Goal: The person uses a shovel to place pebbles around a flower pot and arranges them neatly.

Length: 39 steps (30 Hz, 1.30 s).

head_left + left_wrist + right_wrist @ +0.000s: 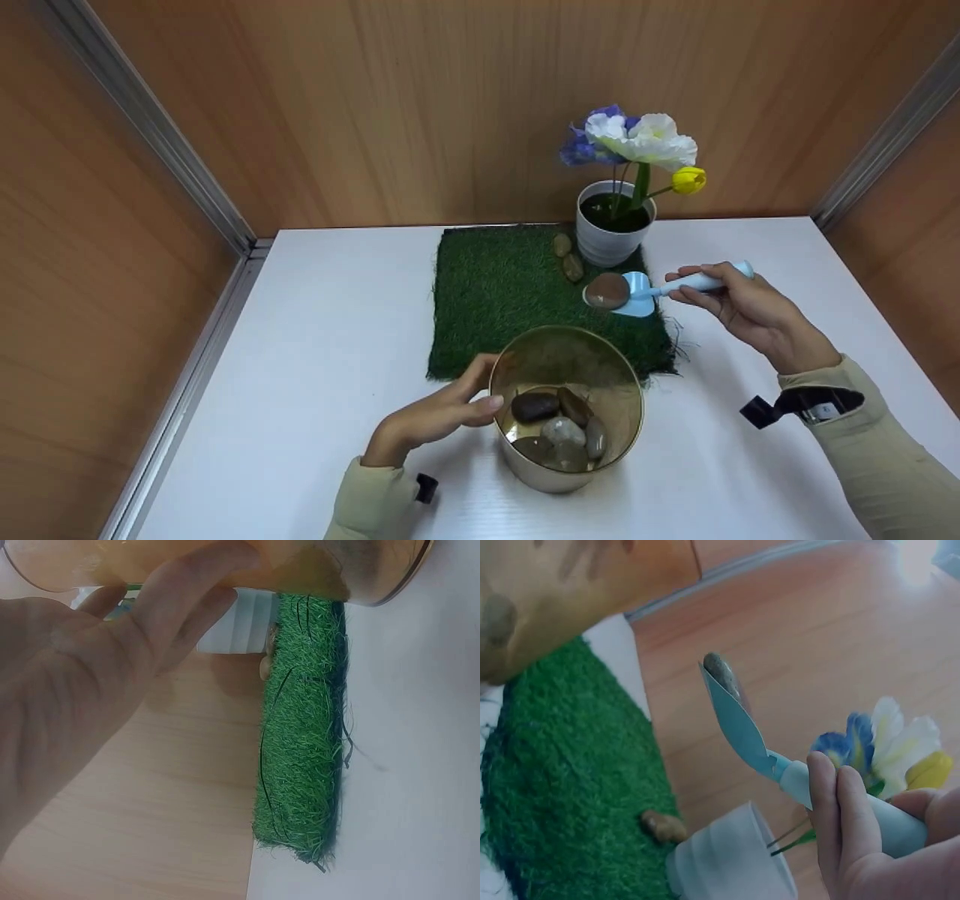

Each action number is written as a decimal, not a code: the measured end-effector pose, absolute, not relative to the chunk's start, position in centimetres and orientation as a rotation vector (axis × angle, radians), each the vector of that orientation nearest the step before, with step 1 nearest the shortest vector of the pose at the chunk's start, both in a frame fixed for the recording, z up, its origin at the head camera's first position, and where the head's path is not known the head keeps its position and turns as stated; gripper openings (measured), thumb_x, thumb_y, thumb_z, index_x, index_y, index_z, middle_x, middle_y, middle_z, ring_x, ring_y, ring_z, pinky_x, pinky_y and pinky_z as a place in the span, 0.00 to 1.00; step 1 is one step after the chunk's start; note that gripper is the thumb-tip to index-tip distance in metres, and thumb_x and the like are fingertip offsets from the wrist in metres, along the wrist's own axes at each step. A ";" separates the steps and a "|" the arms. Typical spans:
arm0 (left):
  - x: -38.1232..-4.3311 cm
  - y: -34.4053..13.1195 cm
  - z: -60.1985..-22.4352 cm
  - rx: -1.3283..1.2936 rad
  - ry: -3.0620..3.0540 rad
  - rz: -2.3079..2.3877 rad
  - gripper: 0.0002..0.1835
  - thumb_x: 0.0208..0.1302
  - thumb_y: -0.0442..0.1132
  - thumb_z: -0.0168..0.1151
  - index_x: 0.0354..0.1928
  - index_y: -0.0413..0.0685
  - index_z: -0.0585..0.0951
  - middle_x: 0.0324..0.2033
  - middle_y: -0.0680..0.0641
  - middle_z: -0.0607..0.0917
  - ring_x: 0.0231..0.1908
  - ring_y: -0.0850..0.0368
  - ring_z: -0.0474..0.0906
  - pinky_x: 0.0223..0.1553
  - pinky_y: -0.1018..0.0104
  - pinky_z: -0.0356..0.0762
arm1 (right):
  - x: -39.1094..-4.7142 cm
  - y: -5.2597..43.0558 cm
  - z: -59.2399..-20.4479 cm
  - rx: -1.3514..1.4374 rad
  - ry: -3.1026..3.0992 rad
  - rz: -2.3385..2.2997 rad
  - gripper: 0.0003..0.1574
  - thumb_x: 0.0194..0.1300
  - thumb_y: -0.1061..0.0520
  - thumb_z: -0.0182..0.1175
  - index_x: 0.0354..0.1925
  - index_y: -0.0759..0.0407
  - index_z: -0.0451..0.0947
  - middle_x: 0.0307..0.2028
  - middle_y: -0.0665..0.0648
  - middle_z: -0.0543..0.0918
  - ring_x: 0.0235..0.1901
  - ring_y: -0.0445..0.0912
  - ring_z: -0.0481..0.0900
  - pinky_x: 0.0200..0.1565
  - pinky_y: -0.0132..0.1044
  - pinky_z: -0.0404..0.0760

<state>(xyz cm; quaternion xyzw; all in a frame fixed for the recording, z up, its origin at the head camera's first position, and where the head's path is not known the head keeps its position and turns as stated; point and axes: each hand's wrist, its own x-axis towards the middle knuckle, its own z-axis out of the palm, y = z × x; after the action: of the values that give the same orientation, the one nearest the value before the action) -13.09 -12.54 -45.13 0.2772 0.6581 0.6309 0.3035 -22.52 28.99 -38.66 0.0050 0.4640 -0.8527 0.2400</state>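
Observation:
My right hand (757, 311) grips the handle of a light blue trowel (637, 295). On its blade lies a smooth reddish-brown stone (607, 290), and in the right wrist view the loaded blade (733, 727) is up off the turf. My left hand (442, 412) holds an amber see-through bowl (566, 352) by its left side, thumb near the rim and fingers behind the wall. Several stones (562, 431), dark, brown and grey, lie at the bottom of the bowl. The left wrist view shows only the lower part of the bowl (315, 574).
A green artificial turf mat (495, 292) lies behind the bowl on the white table (330, 322). At its back right corner stands a white pot (611, 244) with blue, white and yellow flowers (652, 142). Two small brown stones (572, 267) lie beside the pot. Wooden panels (420, 112) enclose the table.

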 end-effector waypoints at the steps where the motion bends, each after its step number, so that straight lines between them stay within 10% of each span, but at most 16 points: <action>1: -13.1 -12.5 -45.1 0.730 1.744 1.671 0.30 0.69 0.53 0.49 0.67 0.52 0.52 0.68 0.45 0.53 0.68 0.47 0.48 0.55 0.50 0.68 | -22.7 29.1 -39.0 0.028 1.275 -2.342 0.19 0.72 0.61 0.46 0.50 0.75 0.74 0.50 0.67 0.77 0.51 0.57 0.75 0.53 0.34 0.69; 29: -13.1 -12.5 -45.1 0.710 1.753 1.670 0.30 0.69 0.53 0.49 0.67 0.54 0.53 0.68 0.45 0.54 0.67 0.47 0.50 0.53 0.55 0.69 | -26.6 27.8 -45.4 0.374 1.371 -2.473 0.16 0.70 0.61 0.49 0.47 0.71 0.77 0.55 0.67 0.69 0.57 0.59 0.69 0.58 0.41 0.66; 39: -13.1 -12.5 -45.2 0.722 1.764 1.664 0.30 0.69 0.53 0.49 0.67 0.55 0.52 0.67 0.46 0.54 0.67 0.48 0.50 0.53 0.56 0.69 | -26.9 26.5 -45.7 0.334 1.624 -2.401 0.26 0.71 0.57 0.48 0.59 0.75 0.64 0.54 0.68 0.71 0.55 0.58 0.71 0.57 0.39 0.67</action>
<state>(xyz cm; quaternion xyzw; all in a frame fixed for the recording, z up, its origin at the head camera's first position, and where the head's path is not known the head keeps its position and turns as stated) -13.08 -12.47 -45.16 0.2721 0.6648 0.6272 0.3011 -26.89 26.54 -45.72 0.1138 0.5532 -0.8177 0.1117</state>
